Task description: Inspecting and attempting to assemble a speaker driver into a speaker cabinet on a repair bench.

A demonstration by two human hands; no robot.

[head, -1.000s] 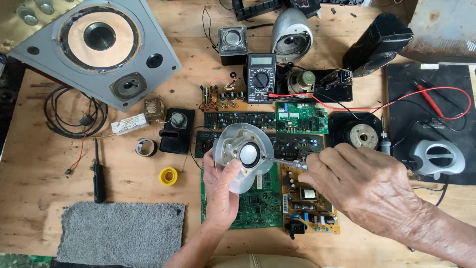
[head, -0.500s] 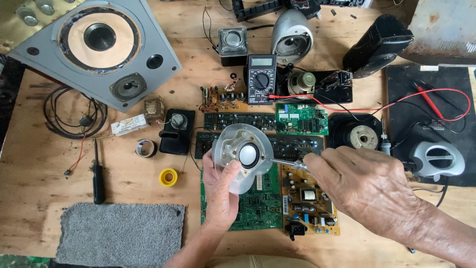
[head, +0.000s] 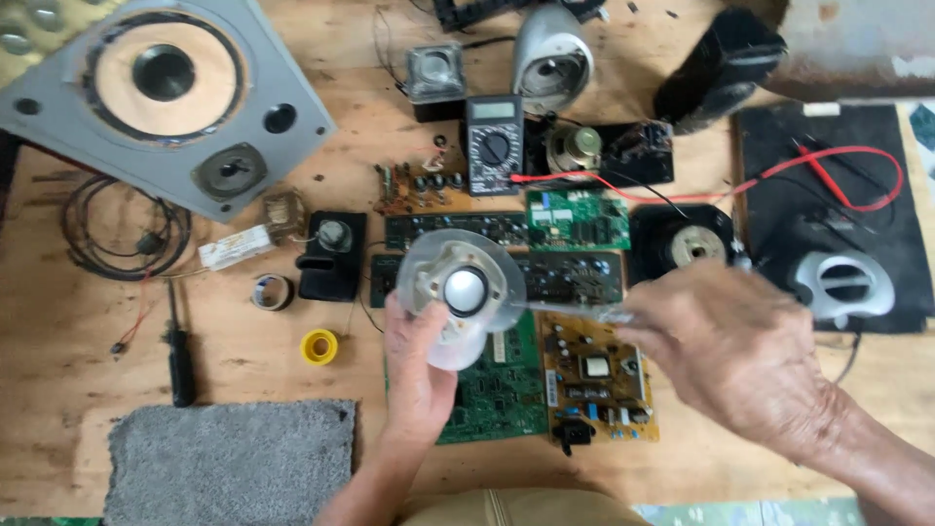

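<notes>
Left of the round clear-plastic speaker driver with a white dome (head: pixel 461 289) lie a black-handled screwdriver (head: pixel 179 353) and a yellow tape roll (head: pixel 318 346) on the wooden table (head: pixel 58 409). The left hand (head: pixel 419 365) is closed around the driver's body, holding it above a green circuit board (head: pixel 497 390). Right of the driver, the right hand (head: pixel 730 346) grips a thin metal tool (head: pixel 570 309), now blurred and drawn slightly back; its tip stays near the rim, suggesting ongoing work there.

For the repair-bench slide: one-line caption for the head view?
Left hand holds a small clear-housed speaker over circuit boards; right hand applies a thin metal tool.
</notes>
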